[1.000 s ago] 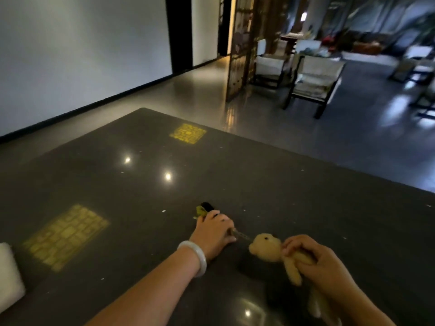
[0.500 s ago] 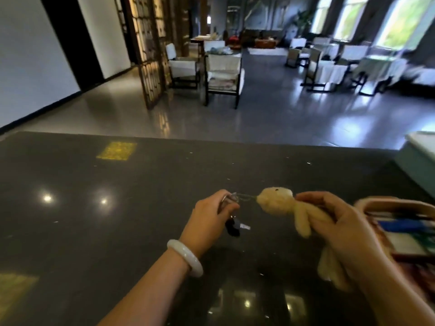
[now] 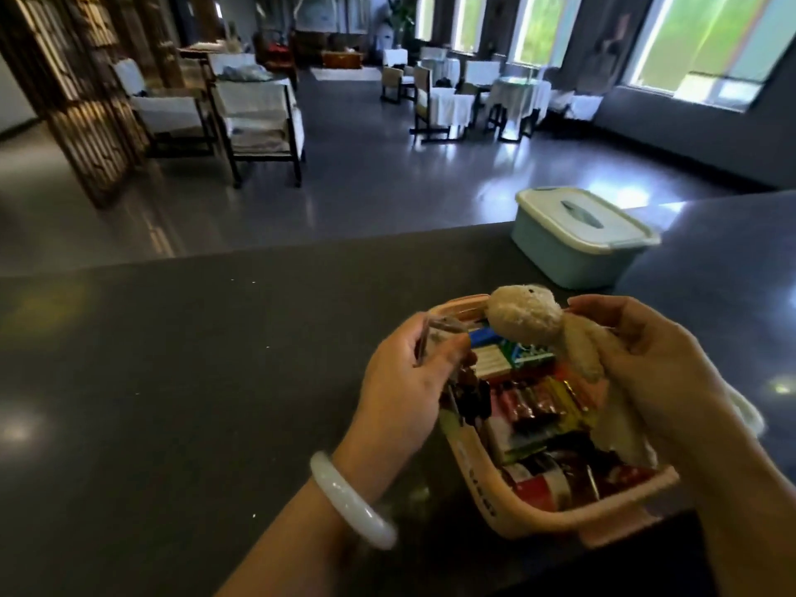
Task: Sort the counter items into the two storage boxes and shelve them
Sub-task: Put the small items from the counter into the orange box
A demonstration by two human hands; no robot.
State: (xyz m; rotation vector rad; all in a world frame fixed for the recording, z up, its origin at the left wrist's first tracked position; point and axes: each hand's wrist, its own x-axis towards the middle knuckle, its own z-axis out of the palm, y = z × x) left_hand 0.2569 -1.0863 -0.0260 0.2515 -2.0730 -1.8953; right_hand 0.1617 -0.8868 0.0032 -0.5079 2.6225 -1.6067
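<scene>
A small cream plush bear (image 3: 532, 316) on a key ring hangs over an open pink storage box (image 3: 478, 493) full of colourful packets. My right hand (image 3: 659, 368) grips the bear's body above the box. My left hand (image 3: 405, 381) pinches the metal ring and dark keys (image 3: 467, 394) at the box's left rim. A pale green storage box (image 3: 577, 239) with its lid shut stands on the dark counter (image 3: 194, 359) at the back right.
The counter's far edge runs across the middle of the view, with floor beyond. Chairs (image 3: 258, 118) and white-clothed tables (image 3: 517, 96) stand in the room behind. A wooden lattice screen (image 3: 77, 92) is at the far left.
Both hands lifted the bear and keys off the counter and carried them right, over the pink box. The view swung right, bringing the green box into sight.
</scene>
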